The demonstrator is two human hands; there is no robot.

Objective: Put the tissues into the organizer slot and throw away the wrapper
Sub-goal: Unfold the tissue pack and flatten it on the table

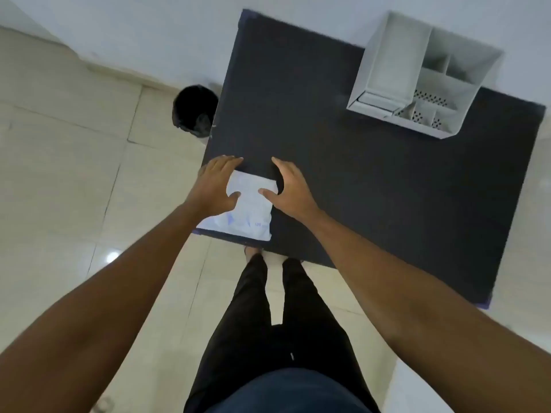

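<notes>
A white wrapped tissue pack [249, 211] with faint blue print lies at the near left corner of the black table [372, 189]. My left hand [214, 186] rests on the pack's left side, fingers spread. On its right side sits my right hand [290, 189], fingers spread too, thumb on top of the pack. Neither hand has closed around it. The grey organizer [423, 79] stands at the table's far right, with a long slot on its left and smaller perforated compartments.
A black waste bin [195, 110] with a dark liner stands on the tiled floor just left of the table's far left side. White wall runs behind the table. My legs stand at the table's near edge.
</notes>
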